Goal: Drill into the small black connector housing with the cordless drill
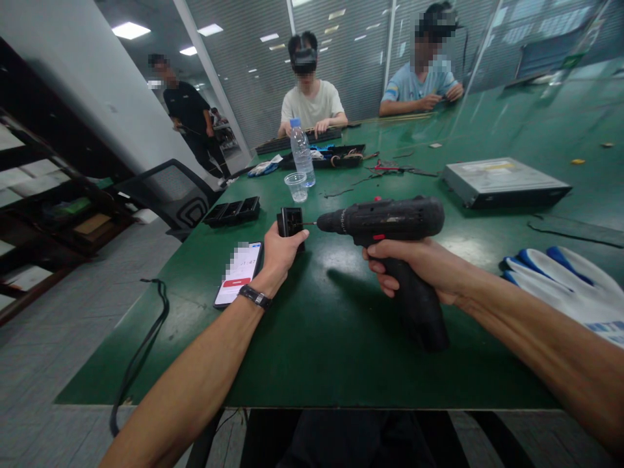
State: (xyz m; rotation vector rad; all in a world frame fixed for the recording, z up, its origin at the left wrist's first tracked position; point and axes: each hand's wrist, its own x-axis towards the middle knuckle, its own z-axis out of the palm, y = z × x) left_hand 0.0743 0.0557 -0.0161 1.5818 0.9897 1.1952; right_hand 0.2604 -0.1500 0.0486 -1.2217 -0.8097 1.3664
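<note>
My right hand (pixel 407 260) is wrapped round the grip of a black cordless drill (pixel 390 218), held level above the table with its chuck pointing left. A thin bit (pixel 308 223) runs from the chuck to a small black plastic part (pixel 291 221). That part stands upright in my left hand (pixel 283 246), the thumb along its near edge. Whether the bit's tip touches the plastic or sits inside it, I cannot tell. Just left of my left wrist a phone (pixel 238 273) lies on the table with its screen lit.
Around me on the green table (pixel 341 351) are a black compartmented tray (pixel 233 212), a plastic cup (pixel 296 187), a water bottle (pixel 302 156), red-handled pliers (pixel 387 169), a metal disc drive (pixel 504 179) and white-blue gloves (pixel 560 279). A black strap (pixel 146 344) hangs over the left edge. Two people sit opposite.
</note>
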